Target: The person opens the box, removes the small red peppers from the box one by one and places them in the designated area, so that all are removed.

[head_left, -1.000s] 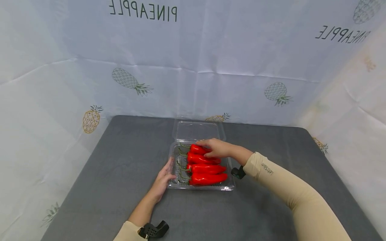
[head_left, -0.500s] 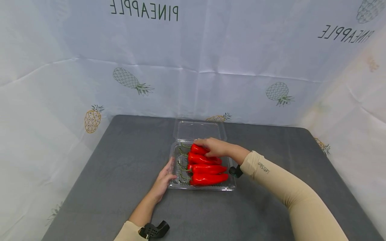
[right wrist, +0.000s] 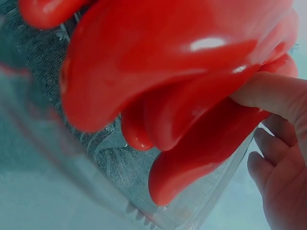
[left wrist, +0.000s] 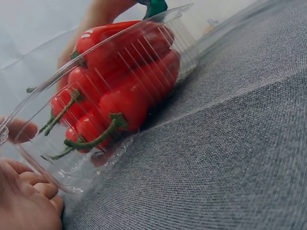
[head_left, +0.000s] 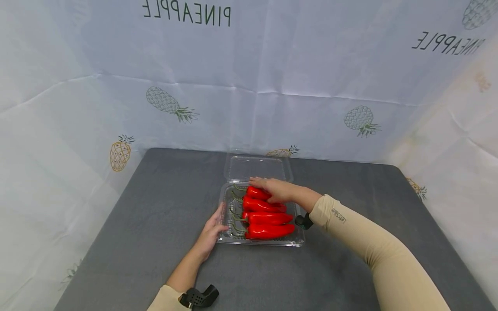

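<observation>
A clear plastic clamshell box [head_left: 230, 235] sits near the middle of the grey table [head_left: 148, 224], its hinged lid [head_left: 256, 167] thrown open and lying flat behind it, towards the pineapple-print cloth [head_left: 249, 86] that backs the table. Four red peppers lie side by side in the tray, green stems [head_left: 233, 214] all pointing left. The right hand [head_left: 274, 189] is laid over the farthest pepper [head_left: 256, 193], fingers curved down along its far side and thumb against it; the right wrist camera shows the thumb pressing on red pepper flesh with the other fingers curled close behind, so it is grasping that pepper. The nearest pepper [head_left: 268, 232] lies along the front wall of the tray, with two more peppers [head_left: 268, 211] between it and the held one. The left hand [head_left: 212, 231] rests against the tray's left front corner, thumb on the rim and fingers fairly straight along the wall, steadying it rather than clenching. Both forearms wear beige sleeves [head_left: 373, 246]
</observation>
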{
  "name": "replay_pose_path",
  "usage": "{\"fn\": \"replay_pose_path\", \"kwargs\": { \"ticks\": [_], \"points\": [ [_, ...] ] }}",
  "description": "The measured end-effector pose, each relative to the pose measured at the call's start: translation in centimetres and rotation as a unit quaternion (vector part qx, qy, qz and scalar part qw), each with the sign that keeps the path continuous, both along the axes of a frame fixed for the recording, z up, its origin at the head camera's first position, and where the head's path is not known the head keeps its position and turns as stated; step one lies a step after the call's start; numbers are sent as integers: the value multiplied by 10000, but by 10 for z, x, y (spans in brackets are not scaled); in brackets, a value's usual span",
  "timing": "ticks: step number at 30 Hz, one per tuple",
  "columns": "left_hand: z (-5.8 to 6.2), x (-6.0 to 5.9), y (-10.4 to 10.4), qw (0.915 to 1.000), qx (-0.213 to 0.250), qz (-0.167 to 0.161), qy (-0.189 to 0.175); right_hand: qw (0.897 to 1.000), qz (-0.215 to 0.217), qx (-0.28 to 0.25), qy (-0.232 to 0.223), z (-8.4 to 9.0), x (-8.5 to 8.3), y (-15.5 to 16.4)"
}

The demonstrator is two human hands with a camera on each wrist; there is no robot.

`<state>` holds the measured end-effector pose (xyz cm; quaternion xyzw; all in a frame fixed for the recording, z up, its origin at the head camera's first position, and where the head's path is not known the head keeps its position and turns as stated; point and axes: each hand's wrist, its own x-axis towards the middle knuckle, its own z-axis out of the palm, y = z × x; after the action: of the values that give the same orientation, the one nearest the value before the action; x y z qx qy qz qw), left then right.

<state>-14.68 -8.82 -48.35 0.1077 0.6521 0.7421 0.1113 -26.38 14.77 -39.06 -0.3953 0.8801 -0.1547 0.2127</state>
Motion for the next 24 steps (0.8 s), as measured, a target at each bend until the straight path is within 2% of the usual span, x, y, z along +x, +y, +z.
{"fn": "replay_pose_path", "kwargs": {
  "ticks": [16,24],
  "points": [
    [-1,0,1,10000,79,-5,-25,9989,-281,-131,-360,1,0,6],
    [-2,0,1,9999,94,36,-27,9970,-482,-413,-441,0,2,10]
  ]
}}
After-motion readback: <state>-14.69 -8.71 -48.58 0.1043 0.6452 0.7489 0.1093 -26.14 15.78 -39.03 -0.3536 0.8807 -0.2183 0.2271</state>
